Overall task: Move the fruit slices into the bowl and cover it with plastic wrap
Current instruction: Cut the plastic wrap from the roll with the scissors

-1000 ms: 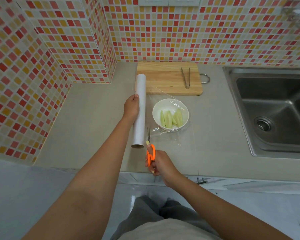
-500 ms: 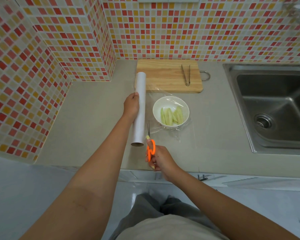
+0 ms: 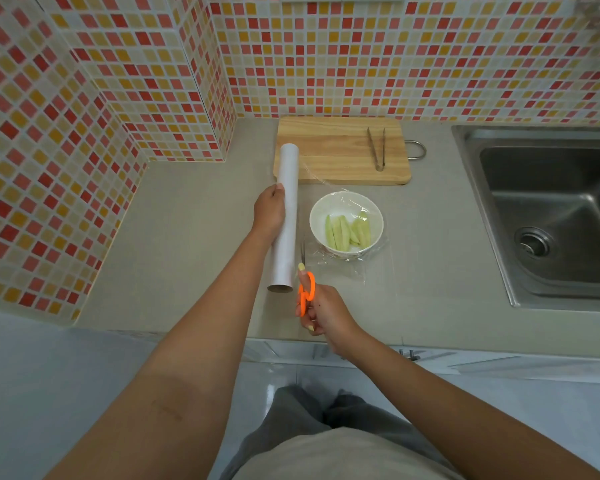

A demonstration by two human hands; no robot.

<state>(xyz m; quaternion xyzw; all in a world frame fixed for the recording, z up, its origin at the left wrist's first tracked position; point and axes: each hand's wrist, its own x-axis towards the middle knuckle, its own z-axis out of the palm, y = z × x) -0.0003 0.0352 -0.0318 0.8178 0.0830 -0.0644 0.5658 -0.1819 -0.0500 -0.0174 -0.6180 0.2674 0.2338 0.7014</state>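
Resting on the worktop (image 3: pixel 187 244), the bowl (image 3: pixel 346 221) holds the fruit slices (image 3: pixel 347 231) under plastic wrap (image 3: pixel 355 268). Just left of the bowl, the left hand (image 3: pixel 269 213) has its grip around the roll (image 3: pixel 285 220). Near the bowl's front, the right hand (image 3: pixel 326 311) grips scissors (image 3: pixel 305 289).
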